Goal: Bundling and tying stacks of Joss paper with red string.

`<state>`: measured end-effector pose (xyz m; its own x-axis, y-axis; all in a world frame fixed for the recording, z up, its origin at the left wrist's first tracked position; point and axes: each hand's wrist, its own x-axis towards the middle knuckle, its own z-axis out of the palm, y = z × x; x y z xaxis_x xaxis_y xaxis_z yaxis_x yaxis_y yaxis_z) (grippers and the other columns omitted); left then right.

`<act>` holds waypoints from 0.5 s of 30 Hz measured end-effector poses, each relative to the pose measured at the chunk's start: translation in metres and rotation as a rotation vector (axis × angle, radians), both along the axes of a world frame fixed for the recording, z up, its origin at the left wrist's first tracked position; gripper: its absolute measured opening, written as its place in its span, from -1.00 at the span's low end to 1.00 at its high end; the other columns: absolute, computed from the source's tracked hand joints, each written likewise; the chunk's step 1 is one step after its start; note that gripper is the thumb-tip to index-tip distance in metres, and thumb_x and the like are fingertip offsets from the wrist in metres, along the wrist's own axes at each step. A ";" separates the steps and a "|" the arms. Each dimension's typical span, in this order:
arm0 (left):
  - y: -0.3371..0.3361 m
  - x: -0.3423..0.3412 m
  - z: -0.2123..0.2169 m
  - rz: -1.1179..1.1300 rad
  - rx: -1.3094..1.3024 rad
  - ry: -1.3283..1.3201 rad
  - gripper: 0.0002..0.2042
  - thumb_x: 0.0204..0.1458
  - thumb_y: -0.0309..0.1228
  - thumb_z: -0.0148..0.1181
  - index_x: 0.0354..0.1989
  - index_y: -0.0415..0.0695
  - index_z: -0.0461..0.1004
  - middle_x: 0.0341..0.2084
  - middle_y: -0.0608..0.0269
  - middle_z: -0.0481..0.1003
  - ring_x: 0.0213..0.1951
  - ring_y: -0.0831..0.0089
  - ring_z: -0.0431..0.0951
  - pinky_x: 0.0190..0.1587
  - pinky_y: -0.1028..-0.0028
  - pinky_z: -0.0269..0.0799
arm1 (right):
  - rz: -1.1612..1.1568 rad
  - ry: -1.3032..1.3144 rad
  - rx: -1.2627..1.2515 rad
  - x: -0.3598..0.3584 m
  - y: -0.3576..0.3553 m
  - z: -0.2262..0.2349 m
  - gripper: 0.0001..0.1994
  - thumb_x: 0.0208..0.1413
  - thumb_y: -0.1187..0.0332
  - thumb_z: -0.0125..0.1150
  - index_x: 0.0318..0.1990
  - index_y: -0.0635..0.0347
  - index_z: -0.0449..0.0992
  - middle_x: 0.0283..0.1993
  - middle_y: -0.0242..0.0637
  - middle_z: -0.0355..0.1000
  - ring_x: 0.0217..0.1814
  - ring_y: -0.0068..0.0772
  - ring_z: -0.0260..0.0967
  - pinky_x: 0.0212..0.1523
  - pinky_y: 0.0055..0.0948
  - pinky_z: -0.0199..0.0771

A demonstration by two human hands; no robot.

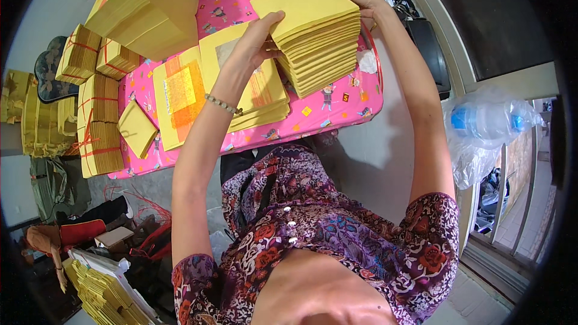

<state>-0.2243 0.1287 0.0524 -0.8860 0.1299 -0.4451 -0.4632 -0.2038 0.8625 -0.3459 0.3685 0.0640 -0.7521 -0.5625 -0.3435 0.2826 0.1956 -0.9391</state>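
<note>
A tall stack of yellow paper bundles [319, 42] stands at the far right of the pink table, its many layers showing along the front. My left hand [257, 41] grips its left side, thumb on the top edge and fingers lower down. On the far right corner rests my right hand [363, 1], its fingers over the top and around the side, partly hidden behind the stack. Beneath my left wrist lie flat yellow sheets [271, 93] with orange print. Left of them are more sheets with an orange and gold square [185, 87].
A big yellow paper block [147, 12] stands at the back left. Several bundles tied with red string [99, 108] line the table's left edge, beside a small folded yellow packet [137, 129]. The pink patterned tablecloth [361, 99] ends in front of me. Another person [51, 241] is at lower left.
</note>
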 end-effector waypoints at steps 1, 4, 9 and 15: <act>0.002 0.002 -0.002 -0.005 0.001 -0.005 -0.60 0.00 -0.06 0.13 -0.07 -0.03 0.36 -0.23 0.31 0.41 -0.18 0.42 0.40 -0.07 0.29 0.30 | -0.005 -0.005 0.001 -0.003 0.002 -0.007 -0.34 -0.14 0.01 0.36 0.02 0.33 0.37 -0.05 -0.16 0.44 -0.06 -0.48 0.44 -0.05 -0.56 0.45; 0.001 0.005 -0.013 -0.018 0.010 -0.016 -0.59 0.02 -0.06 0.11 -0.05 -0.06 0.35 -0.20 0.28 0.40 -0.18 0.42 0.40 -0.09 0.30 0.32 | 0.026 -0.066 0.039 -0.004 0.001 -0.017 -0.35 -0.13 0.03 0.37 0.01 0.35 0.37 -0.07 -0.16 0.44 -0.08 -0.49 0.45 -0.09 -0.58 0.47; 0.007 0.011 -0.023 -0.077 0.021 0.020 -0.53 0.06 -0.08 0.10 0.02 -0.16 0.28 -0.14 0.18 0.39 -0.15 0.38 0.44 -0.14 0.29 0.41 | 0.057 -0.042 0.041 -0.002 0.009 -0.034 -0.39 -0.07 0.07 0.32 0.01 0.38 0.36 -0.08 -0.16 0.45 -0.13 -0.50 0.47 -0.17 -0.60 0.50; 0.006 0.019 -0.019 -0.070 -0.043 0.090 -0.42 0.04 -0.22 0.13 0.09 -0.31 0.03 -0.14 0.00 0.39 -0.23 0.29 0.52 -0.36 0.34 0.56 | 0.078 -0.052 0.096 0.015 0.004 -0.017 -0.40 -0.08 0.07 0.32 0.01 0.38 0.37 -0.07 -0.15 0.45 -0.12 -0.50 0.45 -0.17 -0.55 0.48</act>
